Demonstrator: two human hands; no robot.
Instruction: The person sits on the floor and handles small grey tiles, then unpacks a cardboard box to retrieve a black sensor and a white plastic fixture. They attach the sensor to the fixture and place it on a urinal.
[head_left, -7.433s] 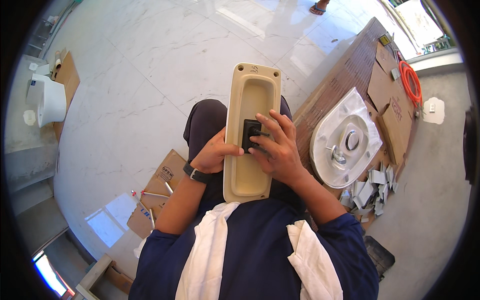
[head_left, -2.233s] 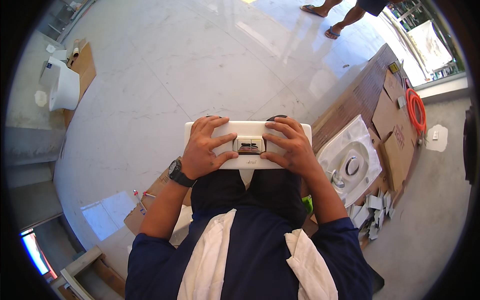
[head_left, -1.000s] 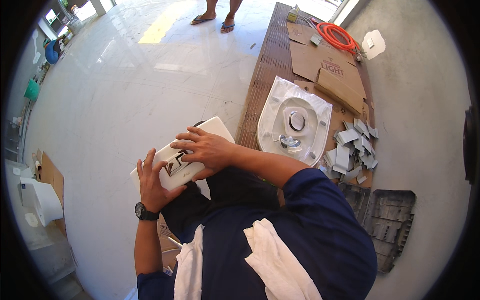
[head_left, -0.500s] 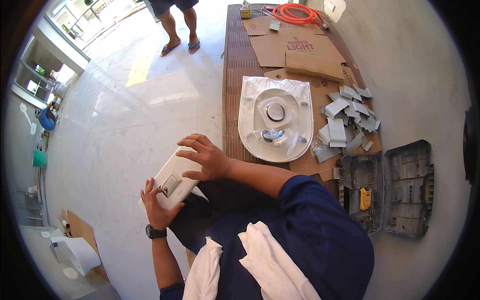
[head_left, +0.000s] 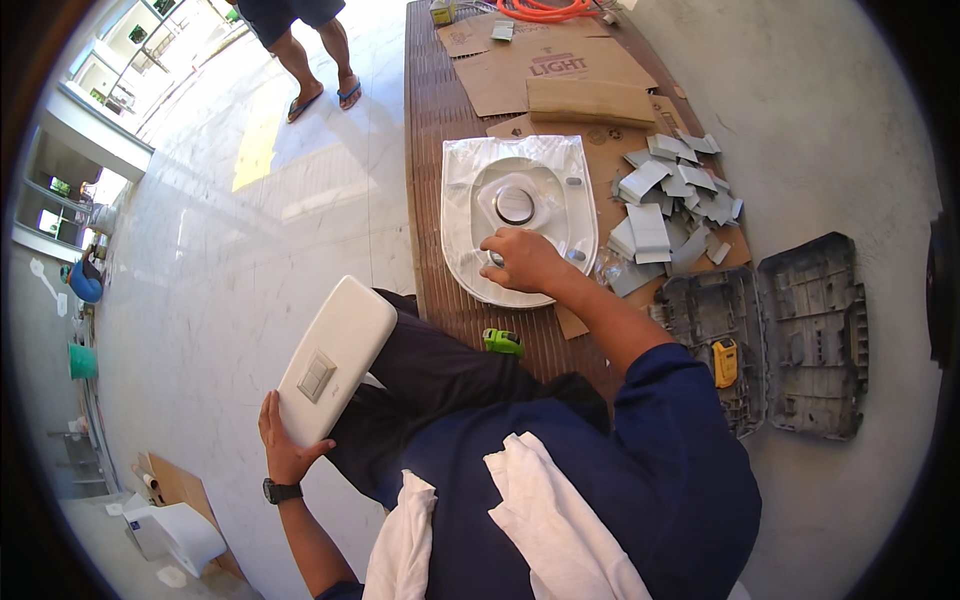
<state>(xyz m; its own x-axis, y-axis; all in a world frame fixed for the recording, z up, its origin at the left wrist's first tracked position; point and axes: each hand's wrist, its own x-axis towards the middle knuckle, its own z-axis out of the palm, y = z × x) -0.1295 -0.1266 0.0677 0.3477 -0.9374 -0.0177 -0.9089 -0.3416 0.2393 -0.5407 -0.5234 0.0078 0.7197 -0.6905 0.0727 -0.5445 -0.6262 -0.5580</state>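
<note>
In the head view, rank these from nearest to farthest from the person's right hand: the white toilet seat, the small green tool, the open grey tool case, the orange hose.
1. White toilet seat, directly under the right hand, touching it.
2. Small green tool, just below the hand on the brown slatted board.
3. Open grey tool case, out to the right on the floor.
4. Orange hose, at the board's far top end.

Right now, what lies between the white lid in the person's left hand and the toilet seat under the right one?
In the head view, between the white tank lid and the toilet seat lie the person's dark-trousered knee and brown matting.
</note>
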